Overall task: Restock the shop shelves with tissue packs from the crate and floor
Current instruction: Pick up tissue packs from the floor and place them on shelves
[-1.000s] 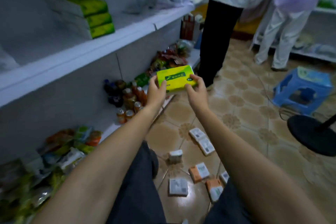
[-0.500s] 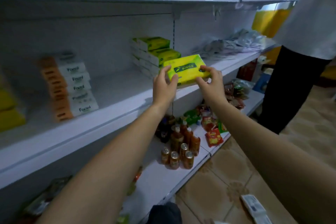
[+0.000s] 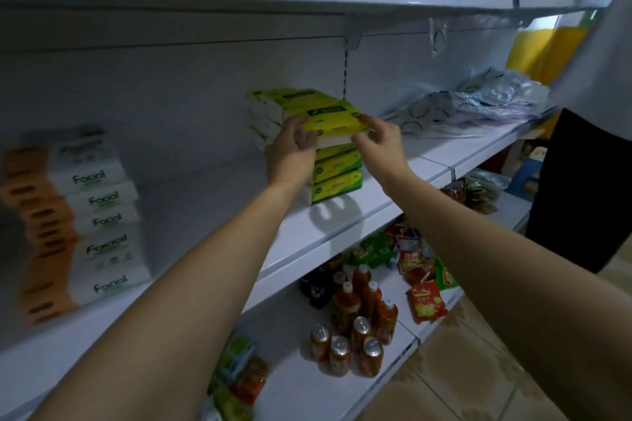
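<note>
A yellow-green tissue pack rests on top of a stack of like green packs on the middle white shelf. My left hand grips the pack's left end and my right hand holds its right end. A second column of the same packs stands just behind. The crate and the floor packs are out of sight.
A stack of orange-and-white Facial tissue packs fills the shelf's left part. Clear plastic bags lie to the right. Bottles and cans and snack packets sit on the bottom shelf. A person in dark trousers stands at right.
My hands carried the yellow-green pack up from floor level and forward onto the top of the green stack. My view rose from the floor to the shelves.
</note>
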